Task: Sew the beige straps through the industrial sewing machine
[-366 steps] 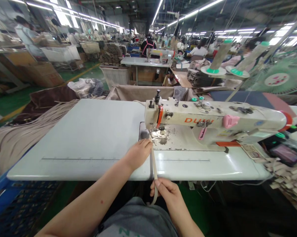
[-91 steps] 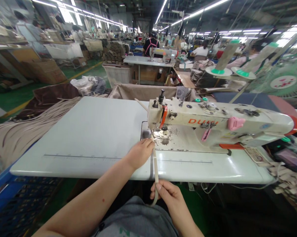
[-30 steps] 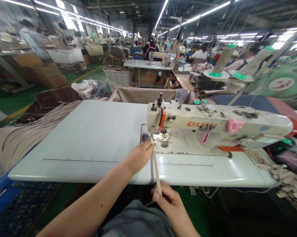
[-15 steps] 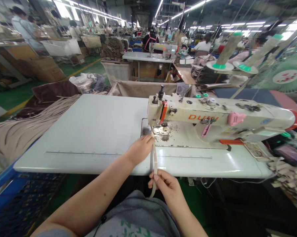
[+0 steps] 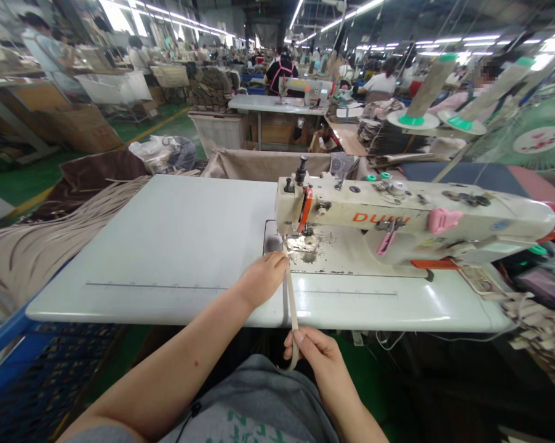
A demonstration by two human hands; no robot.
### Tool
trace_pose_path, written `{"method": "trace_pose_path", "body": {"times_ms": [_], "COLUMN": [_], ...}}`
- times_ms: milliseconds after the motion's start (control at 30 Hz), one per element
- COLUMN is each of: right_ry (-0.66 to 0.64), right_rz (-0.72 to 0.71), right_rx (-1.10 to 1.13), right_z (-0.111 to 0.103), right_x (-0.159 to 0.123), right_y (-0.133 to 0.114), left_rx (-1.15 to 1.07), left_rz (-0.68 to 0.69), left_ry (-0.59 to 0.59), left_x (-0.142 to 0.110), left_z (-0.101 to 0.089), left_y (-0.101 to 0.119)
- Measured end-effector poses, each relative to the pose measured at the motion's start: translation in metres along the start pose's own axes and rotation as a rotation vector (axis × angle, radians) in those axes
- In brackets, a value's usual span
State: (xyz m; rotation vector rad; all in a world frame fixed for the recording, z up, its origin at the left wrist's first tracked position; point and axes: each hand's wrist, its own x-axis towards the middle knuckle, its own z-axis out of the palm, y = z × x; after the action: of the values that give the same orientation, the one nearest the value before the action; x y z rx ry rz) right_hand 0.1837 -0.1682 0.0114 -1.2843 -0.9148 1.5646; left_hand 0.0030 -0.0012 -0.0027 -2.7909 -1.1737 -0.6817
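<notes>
A narrow beige fabric strip (image 5: 292,300) runs from under the needle area of the sewing machine (image 5: 351,209) toward my body. Close in front of the presser foot, my left hand (image 5: 269,274) has its fingers closed on the strip against the bed. My right hand (image 5: 313,349) pinches the same strip between thumb and fingers, just off the table's front edge. Below that pinch the strip curls back toward my lap. The machine head partly hides the strip's far end.
Around me are the white machine table (image 5: 176,246) with a printed ruler line, a heap of beige strips (image 5: 51,240) at left, a blue crate (image 5: 51,375) below it, stacked strip pieces (image 5: 547,344) at right, thread cones (image 5: 432,89) and a green fan (image 5: 536,138). Several people work further back.
My right hand has shifted slightly right and down with the strip, which now runs straighter between my hands. My left hand has stayed by the presser foot.
</notes>
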Motion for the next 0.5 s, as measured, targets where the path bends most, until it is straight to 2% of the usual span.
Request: {"method": "trace_pose_path", "body": {"times_ms": [267,500], "right_ry": [-0.010,-0.045], "right_rz": [0.016,0.014], "right_rx": [-0.008,-0.041], "right_z": [-0.002,-0.004], "right_x": [0.002,0.007], "right_y": [0.002,0.020], "left_rx": [-0.022,-0.105], "left_rz": [0.024,-0.037], "left_ry": [-0.027,0.005], "left_x": [0.000,0.003], "left_z": [0.001,0.003], "left_y": [-0.002,-0.002]}}
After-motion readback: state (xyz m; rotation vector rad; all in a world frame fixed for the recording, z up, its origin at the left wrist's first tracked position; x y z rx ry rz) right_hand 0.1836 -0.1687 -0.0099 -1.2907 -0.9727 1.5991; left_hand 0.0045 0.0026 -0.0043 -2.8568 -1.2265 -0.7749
